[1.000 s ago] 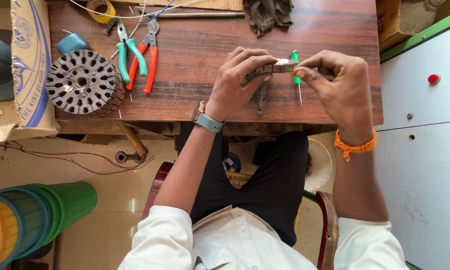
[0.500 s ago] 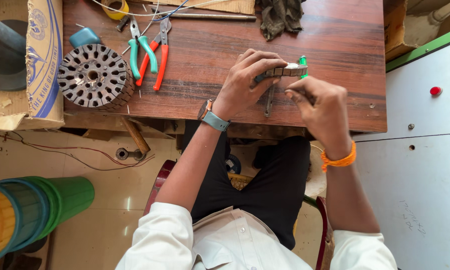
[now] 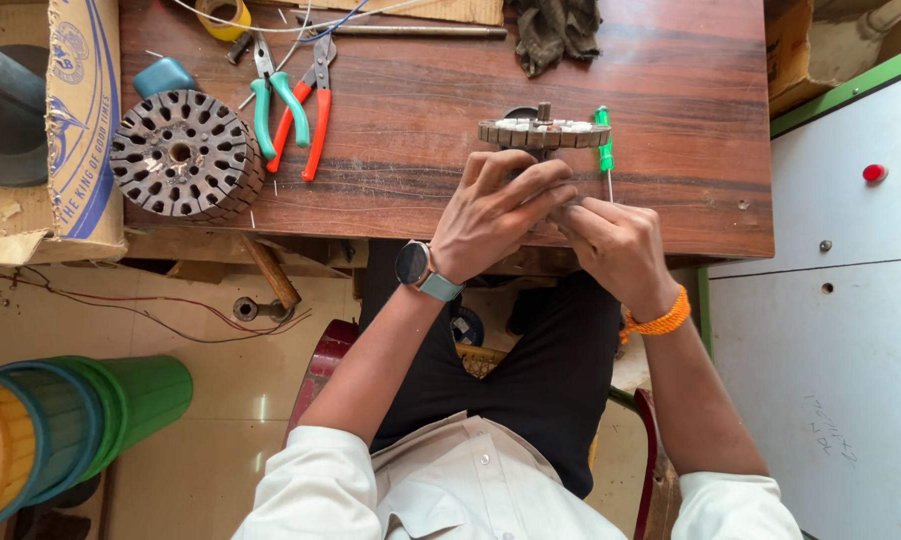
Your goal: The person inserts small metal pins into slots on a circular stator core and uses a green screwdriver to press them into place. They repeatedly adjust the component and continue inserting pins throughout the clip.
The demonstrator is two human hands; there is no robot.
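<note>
- Left hand (image 3: 501, 205) and right hand (image 3: 611, 240) meet, fingers curled closed on something small, hidden between them.
- Metal disc (image 3: 543, 132) lies on the table (image 3: 421, 120) just beyond the fingertips, green screwdriver (image 3: 604, 145) beside it.

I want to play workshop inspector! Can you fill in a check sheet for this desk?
Surface: wooden workbench, dark, worn.
Job's things: flat slotted metal disc on a shaft, seen edge-on beyond the hands; green-handled screwdriver beside it.
Clutter: round slotted stator core, teal-handled pliers, red-handled pliers, tape roll, dark rag.
Grippers: left hand and right hand pressed together over something small, hidden.
Cables: thin wires on the bench; red wire on the floor.
Surroundings: cardboard box, stacked green and yellow tubs, white cabinet.
</note>
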